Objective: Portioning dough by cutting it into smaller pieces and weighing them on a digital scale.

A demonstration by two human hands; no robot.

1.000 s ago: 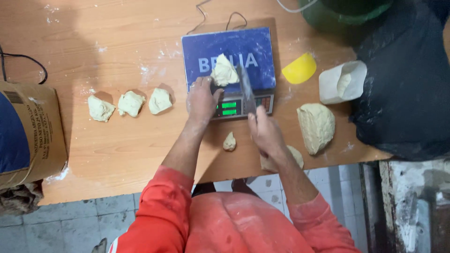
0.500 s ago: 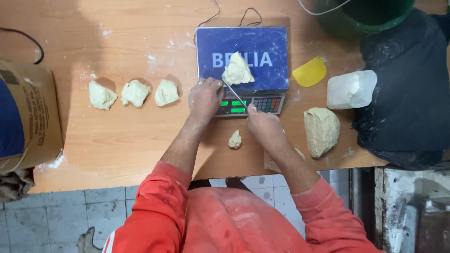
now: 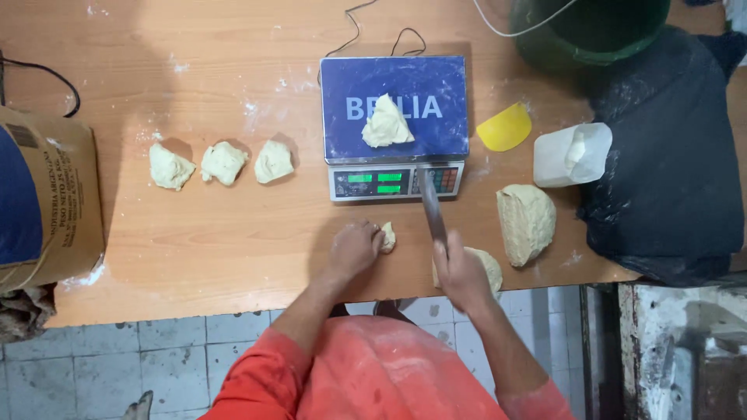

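Note:
A piece of dough [image 3: 387, 124] lies on the blue platform of a digital scale [image 3: 436, 85]. My left hand [image 3: 354, 250] rests on the wooden table, its fingers on a small scrap of dough [image 3: 388, 236] in front of the scale. My right hand [image 3: 461, 274] grips a knife [image 3: 432, 208] whose blade points up toward the scale's display. Under and beside that hand lies a dough lump [image 3: 490, 268]. A bigger dough mass [image 3: 526, 222] sits to the right.
Three dough portions [image 3: 223, 162] line up left of the scale. A cardboard box [image 3: 47, 202] stands at the far left. A yellow scraper [image 3: 504, 127], a white plastic tub [image 3: 572, 155], a dark bag [image 3: 669, 163] and a green bucket [image 3: 591, 31] are at the right.
Both hands have pulled back from the scale toward the table's front edge. The left hand now rests on the small dough scrap. The knife has come off the scale.

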